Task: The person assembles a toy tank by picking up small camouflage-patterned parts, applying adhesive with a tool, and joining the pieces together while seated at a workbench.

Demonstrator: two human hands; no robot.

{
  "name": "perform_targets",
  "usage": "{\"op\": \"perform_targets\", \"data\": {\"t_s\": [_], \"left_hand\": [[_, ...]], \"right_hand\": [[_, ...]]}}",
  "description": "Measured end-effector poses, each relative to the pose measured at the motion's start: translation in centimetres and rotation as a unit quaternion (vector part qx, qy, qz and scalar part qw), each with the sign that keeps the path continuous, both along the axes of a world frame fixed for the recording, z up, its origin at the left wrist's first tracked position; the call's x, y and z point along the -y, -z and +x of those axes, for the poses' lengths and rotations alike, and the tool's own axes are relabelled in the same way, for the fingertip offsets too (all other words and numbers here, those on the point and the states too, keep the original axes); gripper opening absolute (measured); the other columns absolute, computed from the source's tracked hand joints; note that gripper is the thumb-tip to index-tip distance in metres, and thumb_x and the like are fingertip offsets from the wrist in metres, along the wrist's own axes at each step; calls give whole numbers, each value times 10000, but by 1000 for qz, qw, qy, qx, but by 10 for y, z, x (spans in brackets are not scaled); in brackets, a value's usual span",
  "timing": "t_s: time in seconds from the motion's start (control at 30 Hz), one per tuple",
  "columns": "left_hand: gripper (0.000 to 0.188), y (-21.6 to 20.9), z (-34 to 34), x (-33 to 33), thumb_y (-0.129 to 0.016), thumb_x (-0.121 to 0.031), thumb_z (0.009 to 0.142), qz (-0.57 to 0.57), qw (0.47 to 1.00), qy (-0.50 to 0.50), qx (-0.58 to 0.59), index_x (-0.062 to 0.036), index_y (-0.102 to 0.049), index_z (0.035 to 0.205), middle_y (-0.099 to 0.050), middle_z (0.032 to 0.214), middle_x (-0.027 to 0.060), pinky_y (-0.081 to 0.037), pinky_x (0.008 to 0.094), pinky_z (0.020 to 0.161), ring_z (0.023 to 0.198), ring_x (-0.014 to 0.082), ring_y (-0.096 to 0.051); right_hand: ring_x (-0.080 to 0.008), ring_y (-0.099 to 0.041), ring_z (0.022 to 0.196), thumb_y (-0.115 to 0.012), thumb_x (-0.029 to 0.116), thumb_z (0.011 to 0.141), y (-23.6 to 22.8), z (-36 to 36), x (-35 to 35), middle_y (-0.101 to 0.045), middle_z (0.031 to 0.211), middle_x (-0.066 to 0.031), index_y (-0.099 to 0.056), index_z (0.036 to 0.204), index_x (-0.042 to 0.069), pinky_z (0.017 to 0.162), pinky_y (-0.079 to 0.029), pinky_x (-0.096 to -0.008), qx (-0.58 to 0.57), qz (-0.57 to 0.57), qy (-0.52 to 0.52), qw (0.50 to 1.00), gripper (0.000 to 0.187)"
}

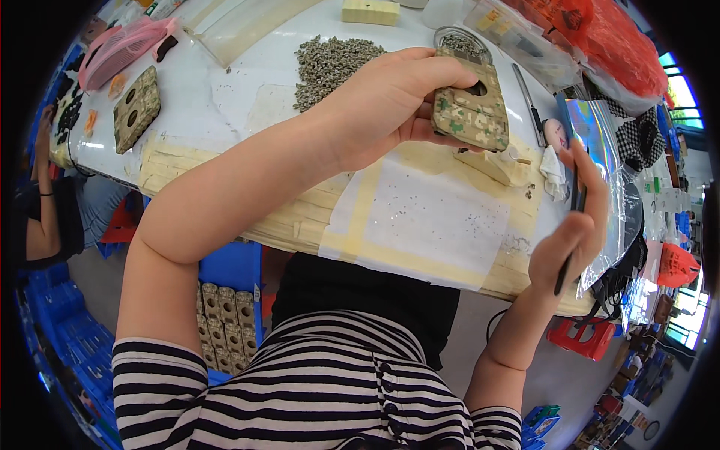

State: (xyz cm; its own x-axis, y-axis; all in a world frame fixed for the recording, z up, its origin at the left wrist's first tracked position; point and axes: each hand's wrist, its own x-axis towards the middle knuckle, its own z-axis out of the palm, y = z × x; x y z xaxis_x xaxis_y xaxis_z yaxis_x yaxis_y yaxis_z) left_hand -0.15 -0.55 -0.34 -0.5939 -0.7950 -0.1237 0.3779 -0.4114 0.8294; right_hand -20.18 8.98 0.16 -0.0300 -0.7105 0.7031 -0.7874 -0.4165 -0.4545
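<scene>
Left hand (pixel 390 94) is gripping a camo-patterned case (pixel 476 112), long axis pointing roughly away from the body. Right hand (pixel 576 214)'s got a dark pen-like tool (pixel 562 276) clasped, well apart, so the case sits farther out and left of it. Past that on the counter (pixel 225 97): 1 pile of tiny metal bits (pixel 330 64).

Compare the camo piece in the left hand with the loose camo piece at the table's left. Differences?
- State: the held camo piece is gripped in the left hand; the loose camo piece lies on the table, untouched.
- Look: the held camo piece shows clear green patches; the loose camo piece looks browner.
- Openings: the held camo piece's visible opening is partly thumb-covered; the loose camo piece shows two uncovered dark holes.
Shared: blocky camouflage pattern.
</scene>
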Motion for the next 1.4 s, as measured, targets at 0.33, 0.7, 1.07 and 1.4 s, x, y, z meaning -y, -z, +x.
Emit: {"op": "perform_targets", "data": {"t_s": [0.33, 0.7, 1.07, 1.4], "left_hand": [[278, 4, -2, 0, -553, -203, 857, -19, 1000, -20, -13, 40, -551, 992, -614, 941, 100, -550, 297, 753, 841, 154, -629], [280, 3, -2, -2, -546, -204, 860, -40, 999, -25, -3, 34, -572, 1005, -624, 943, 95, -539, 288, 739, 836, 147, -627], [337, 4, 7, 9, -506, -216, 903, 56, 993, 86, -66, 25, -455, 1133, -587, 1010, 95, -520, 264, 751, 850, 125, -604], [330, -6, 14, 4, -524, -219, 888, 66, 990, 89, -88, 22, -454, 1102, -582, 991, 93, -511, 254, 740, 836, 121, -597]], "right_hand": [[-260, -645, 857, -754, 39, 678, 16, 25, -47, -643, 941, -171, -608, 937, -24, 732, -525, -304, 52, 155, -127, 978, 304], [-250, -664, 792, -724, 82, 733, 24, 28, -44, -666, 919, -185, -622, 902, 16, 670, -518, -271, -94, 139, -142, 976, 208], [-243, -665, 814, -708, 56, 770, 34, 31, -71, -659, 865, -177, -587, 869, -30, 708, -526, -285, 236, 210, -124, 941, 178], [-244, -658, 824, -676, -33, 779, 38, 59, -61, -647, 840, -172, -539, 875, -41, 736, -522, -290, 302, 274, -162, 899, 168]]}}
